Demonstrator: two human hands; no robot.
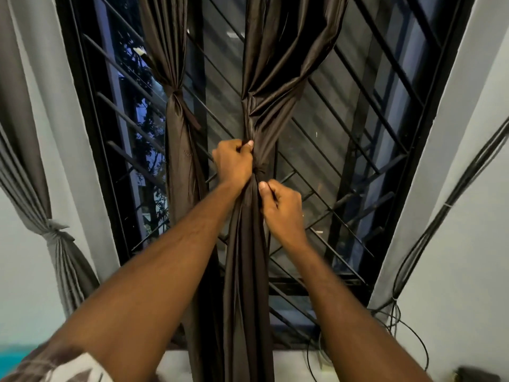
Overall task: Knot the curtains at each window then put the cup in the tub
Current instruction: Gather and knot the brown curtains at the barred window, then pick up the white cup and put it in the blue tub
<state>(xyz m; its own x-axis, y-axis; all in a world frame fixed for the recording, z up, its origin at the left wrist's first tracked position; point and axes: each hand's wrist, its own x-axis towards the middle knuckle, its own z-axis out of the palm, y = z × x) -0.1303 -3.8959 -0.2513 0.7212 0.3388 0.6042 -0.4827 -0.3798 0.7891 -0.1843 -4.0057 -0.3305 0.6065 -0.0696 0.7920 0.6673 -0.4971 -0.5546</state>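
Curtain (249, 244) hanging vertically, left hand (234, 161) gripping its knot, right hand (283, 208) pinching fabric below

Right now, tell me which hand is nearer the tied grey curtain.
Left. The left hand grips the brown curtain closer to the grey curtain; the right hand is farther.

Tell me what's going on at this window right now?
A person is tying the dark brown curtain at the barred window. The left hand grips the gathered fabric at the knot, and the right hand pinches the fabric just below it. The brown curtain beside it is already tied, as is a grey curtain at far left. No cup or tub is in view.
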